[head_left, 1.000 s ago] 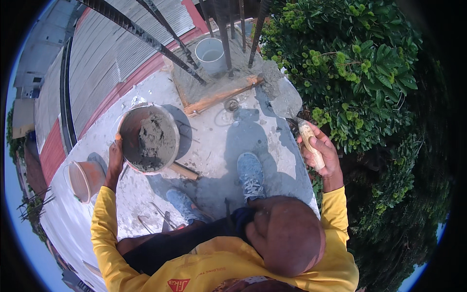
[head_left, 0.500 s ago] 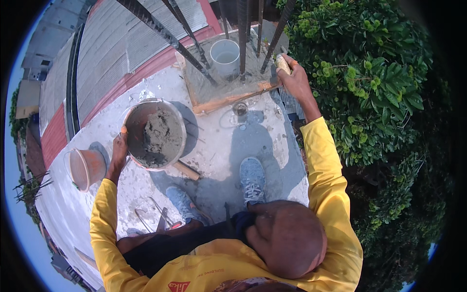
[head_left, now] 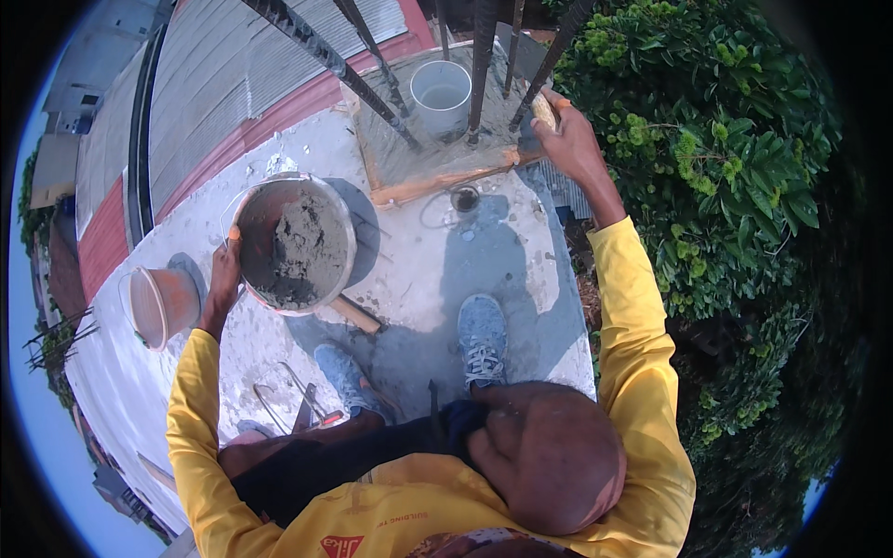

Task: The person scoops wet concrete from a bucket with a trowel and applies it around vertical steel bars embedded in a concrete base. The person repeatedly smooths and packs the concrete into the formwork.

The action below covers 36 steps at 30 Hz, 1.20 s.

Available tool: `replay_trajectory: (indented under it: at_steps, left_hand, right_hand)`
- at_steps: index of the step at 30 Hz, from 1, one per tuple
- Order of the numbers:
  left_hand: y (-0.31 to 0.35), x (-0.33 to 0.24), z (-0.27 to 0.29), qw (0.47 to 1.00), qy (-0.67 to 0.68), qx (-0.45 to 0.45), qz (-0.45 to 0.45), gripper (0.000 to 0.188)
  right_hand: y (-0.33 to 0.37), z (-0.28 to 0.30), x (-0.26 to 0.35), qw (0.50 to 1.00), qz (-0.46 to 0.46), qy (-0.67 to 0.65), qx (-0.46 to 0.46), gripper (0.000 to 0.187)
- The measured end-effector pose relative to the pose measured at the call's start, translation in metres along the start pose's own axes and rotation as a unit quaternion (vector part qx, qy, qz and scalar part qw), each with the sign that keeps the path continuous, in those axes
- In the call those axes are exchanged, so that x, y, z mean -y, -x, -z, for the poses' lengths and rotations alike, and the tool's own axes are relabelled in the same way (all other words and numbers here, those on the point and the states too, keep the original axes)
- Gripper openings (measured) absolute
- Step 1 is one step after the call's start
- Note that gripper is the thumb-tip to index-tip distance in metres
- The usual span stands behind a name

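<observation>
My left hand (head_left: 223, 272) grips the near-left rim of a large bucket (head_left: 350, 244) with grey wet mortar (head_left: 312, 244) in it. The bucket leans a little and stands on the concrete. At the far right, my right hand (head_left: 574, 141) is closed round the pale wooden handle of what looks like a trowel (head_left: 543, 110); its blade is mostly hidden behind the steel bars. That hand is beside the right corner of a wooden formwork frame (head_left: 446, 186) filled with grey mortar. A white plastic pail (head_left: 441, 88) sits in the formwork among upright rebars (head_left: 482, 70).
A smaller orange bucket (head_left: 167, 302) stands at the left. A wooden stick (head_left: 358, 314) lies by the mortar bucket. Hand tools, including a saw (head_left: 305, 409), lie near my left foot. The slab's right edge drops off beside leafy trees (head_left: 707, 186); corrugated roofs (head_left: 260, 56) lie beyond the left edge.
The whole view has shifted slightly. Both hands keep their grips, the left on the bucket and the right on the trowel handle; the bucket stays in place.
</observation>
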<state>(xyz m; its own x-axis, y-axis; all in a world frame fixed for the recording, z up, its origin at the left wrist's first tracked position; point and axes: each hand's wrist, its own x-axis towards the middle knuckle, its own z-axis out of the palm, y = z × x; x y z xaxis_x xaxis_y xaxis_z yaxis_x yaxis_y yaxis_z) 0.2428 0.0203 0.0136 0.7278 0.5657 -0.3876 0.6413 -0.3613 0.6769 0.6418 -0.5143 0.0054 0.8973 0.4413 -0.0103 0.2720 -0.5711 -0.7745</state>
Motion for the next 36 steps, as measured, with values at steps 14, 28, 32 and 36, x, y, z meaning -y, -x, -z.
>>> replay_trajectory:
  at_steps: [14,28,32,36]
  left_hand:
    - [0.003,-0.009,-0.004,0.998,0.06,0.004,0.023,0.07]
    - [0.002,-0.008,0.001,1.0,0.026,0.015,-0.001,0.066]
    - [-0.002,-0.005,0.001,1.0,0.008,0.019,-0.012,0.065]
    - [0.0,-0.004,-0.004,0.997,0.074,-0.012,0.007,0.064]
  right_hand:
    - [0.021,-0.014,0.0,0.998,0.011,0.035,-0.041,0.059]
    - [-0.028,-0.003,-0.015,0.998,-0.022,-0.042,0.042,0.055]
    - [-0.04,0.01,-0.008,0.987,-0.068,-0.09,0.111,0.046]
    - [-0.033,0.012,0.002,0.978,-0.077,-0.164,0.106,0.036]
